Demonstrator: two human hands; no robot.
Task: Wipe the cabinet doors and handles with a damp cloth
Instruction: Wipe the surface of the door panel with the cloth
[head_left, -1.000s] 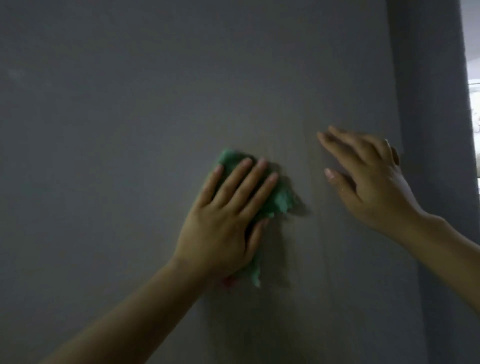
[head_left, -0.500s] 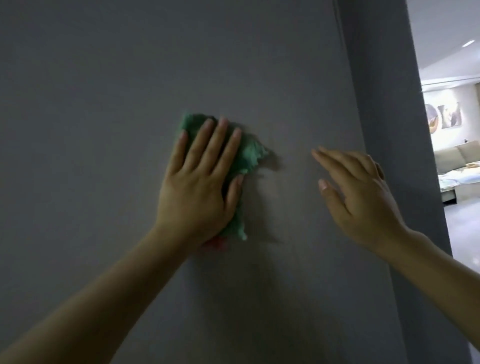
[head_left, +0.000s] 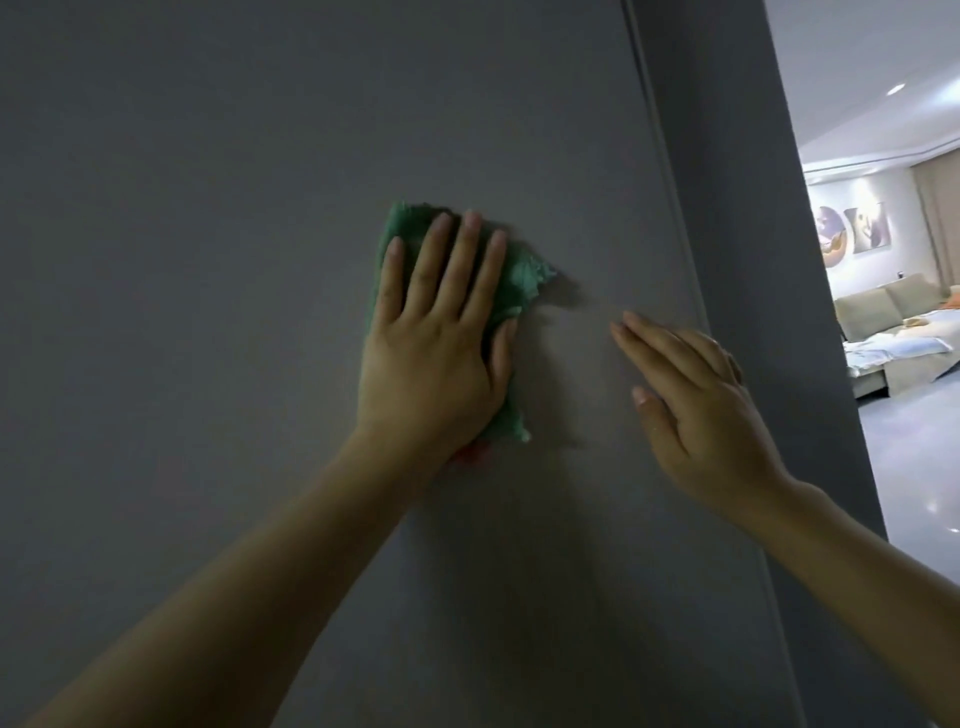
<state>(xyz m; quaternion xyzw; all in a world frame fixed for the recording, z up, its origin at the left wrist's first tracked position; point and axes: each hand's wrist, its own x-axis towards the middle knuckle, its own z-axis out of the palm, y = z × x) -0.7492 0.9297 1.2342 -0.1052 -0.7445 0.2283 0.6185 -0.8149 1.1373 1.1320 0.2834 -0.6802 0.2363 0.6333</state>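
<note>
A tall grey cabinet door (head_left: 234, 260) fills most of the view. My left hand (head_left: 436, 343) lies flat with straight fingers, pressing a crumpled green cloth (head_left: 519, 280) against the door near its middle. The cloth sticks out above the fingertips, to the right of the hand and below the palm. My right hand (head_left: 696, 405) is to the right of the cloth, fingers straight, touching the door close to its right edge. No handle is visible.
The door's right edge (head_left: 670, 218) runs down beside a dark grey side panel (head_left: 753, 260). Past that panel a bright living room shows, with a beige sofa (head_left: 893, 338), wall pictures (head_left: 852, 228) and a glossy floor (head_left: 924, 467).
The view has swung left, bringing the door's right edge and the living room into sight. My left hand with the cloth has slid up the door, and the right hand stays flat beside it.
</note>
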